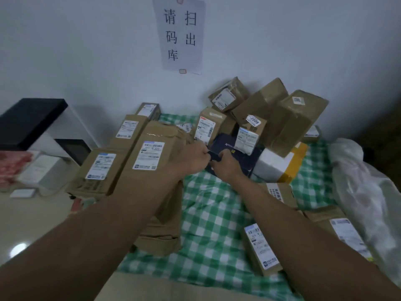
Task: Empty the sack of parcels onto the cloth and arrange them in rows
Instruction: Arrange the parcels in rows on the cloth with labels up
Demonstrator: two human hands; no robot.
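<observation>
Parcels (249, 118) heaped on checked cloth (208, 213)

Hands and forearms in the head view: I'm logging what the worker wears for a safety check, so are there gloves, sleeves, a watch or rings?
Both the left hand and the right hand are bare, with no gloves. Both forearms are uncovered as far as the frame shows: no sleeve, watch or wristband. No rings show, though the fingers are partly hidden.
</observation>
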